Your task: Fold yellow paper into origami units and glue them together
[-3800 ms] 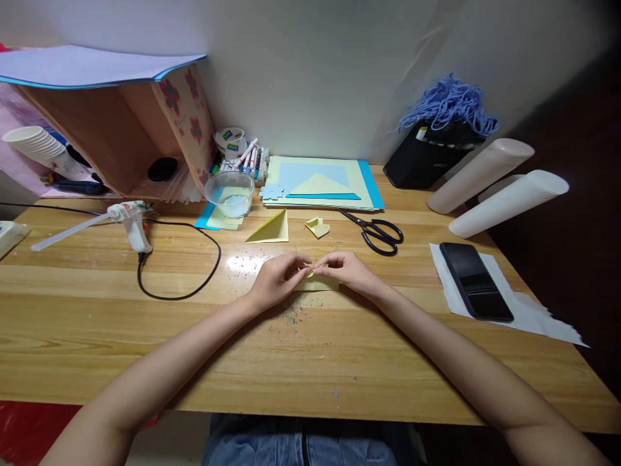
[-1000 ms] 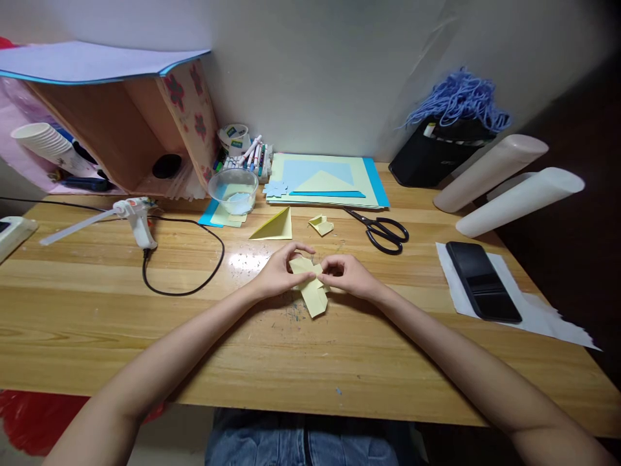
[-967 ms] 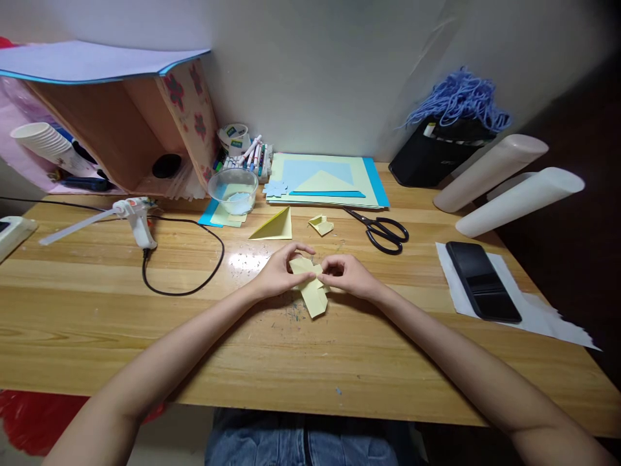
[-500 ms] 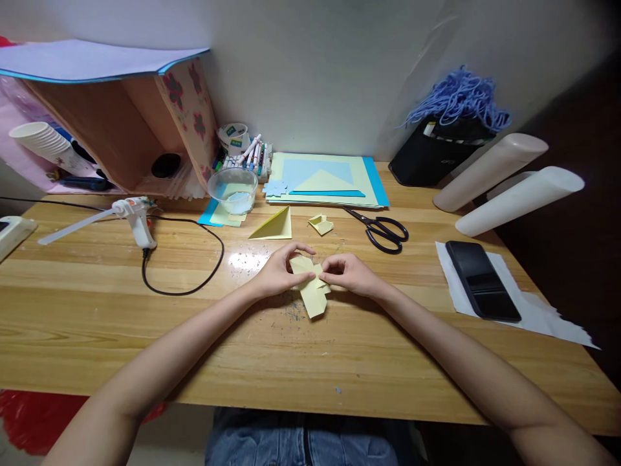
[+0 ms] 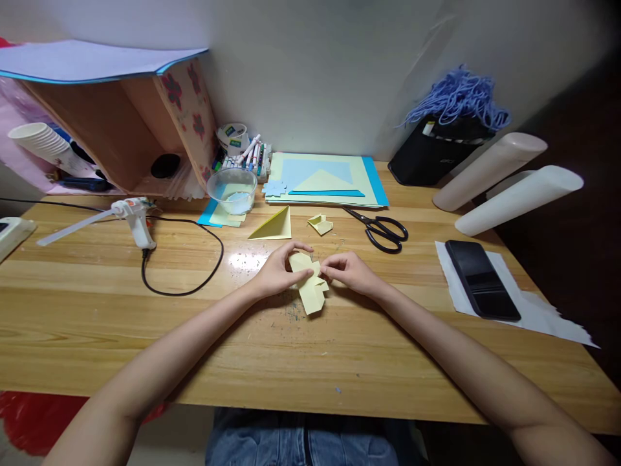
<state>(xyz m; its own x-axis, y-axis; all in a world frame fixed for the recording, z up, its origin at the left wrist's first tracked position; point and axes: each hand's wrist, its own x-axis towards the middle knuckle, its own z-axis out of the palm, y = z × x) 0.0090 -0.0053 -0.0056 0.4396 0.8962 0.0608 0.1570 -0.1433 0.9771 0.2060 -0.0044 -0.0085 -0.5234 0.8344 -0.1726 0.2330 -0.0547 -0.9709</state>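
Observation:
A pale yellow paper cutout point(image 5: 310, 298) with tabs and fold lines is between my hands, just above the table. My left hand point(image 5: 280, 270) holds its left side, thumb on top and fingers behind. At its right edge my right hand point(image 5: 350, 272) pinches a small tab between thumb and fingertips. Beyond my hands lie a small folded yellow paper piece point(image 5: 321, 224) and a folded yellow triangle point(image 5: 276, 226). Black-handled scissors point(image 5: 381, 230) rest to the right of them.
A hot glue gun point(image 5: 138, 220) with its looped cord lies left. Behind are a plastic bowl point(image 5: 231, 194), markers point(image 5: 250, 155), coloured paper sheets point(image 5: 376, 181) and a decorated box point(image 5: 189, 129). On the right are a phone point(image 5: 482, 279), paper rolls point(image 5: 519, 200) and a black bag point(image 5: 431, 158).
The paper cutout has shifted very slightly left and up with my left hand. My right hand keeps its pinch at the right edge, almost unmoved.

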